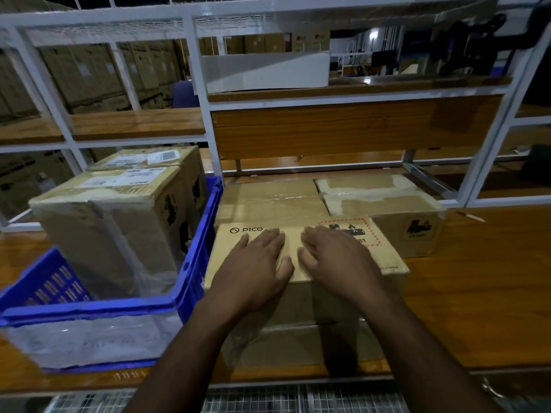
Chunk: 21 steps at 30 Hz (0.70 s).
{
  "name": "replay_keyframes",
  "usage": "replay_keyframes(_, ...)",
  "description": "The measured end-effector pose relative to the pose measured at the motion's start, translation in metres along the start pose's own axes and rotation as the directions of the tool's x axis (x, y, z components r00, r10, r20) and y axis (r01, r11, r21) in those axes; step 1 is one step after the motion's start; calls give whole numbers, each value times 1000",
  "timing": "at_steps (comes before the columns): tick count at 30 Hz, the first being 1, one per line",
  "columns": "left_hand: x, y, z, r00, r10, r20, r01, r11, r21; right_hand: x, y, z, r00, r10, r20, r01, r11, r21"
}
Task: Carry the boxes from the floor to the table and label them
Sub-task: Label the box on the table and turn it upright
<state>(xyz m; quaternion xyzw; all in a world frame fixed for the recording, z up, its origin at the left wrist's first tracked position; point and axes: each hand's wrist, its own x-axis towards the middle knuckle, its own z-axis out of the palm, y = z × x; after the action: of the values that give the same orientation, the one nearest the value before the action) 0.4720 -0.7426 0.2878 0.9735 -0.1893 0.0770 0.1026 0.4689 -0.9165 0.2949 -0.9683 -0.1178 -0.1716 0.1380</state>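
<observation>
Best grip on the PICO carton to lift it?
Take the tan PICO cardboard carton by its short left and right ends, one hand each. The top is flat and wide; the blue plastic crate crowds the left end, so fingers slide in from above.

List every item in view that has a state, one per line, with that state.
PICO box: closed, stacked on another box, both palms flat on its top.
Left hand: open, flat on the lid.
Right hand: open, flat on the lid.
Blue crate: holds two taped boxes with labels on top.
Rear taped boxes: sealed, on the table.
White box: on the upper shelf.
</observation>
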Motion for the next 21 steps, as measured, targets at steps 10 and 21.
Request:
replay_keyframes(10,2,-1,-4,1000,-28,-14,28,999,-27,13,5,1,998,40,54,-39,999,-7)
replay_keyframes(21,-12,-21,-7,986,-166,-28,166,986,2,-4,37,-4,985,161,-67,-160,987,8)
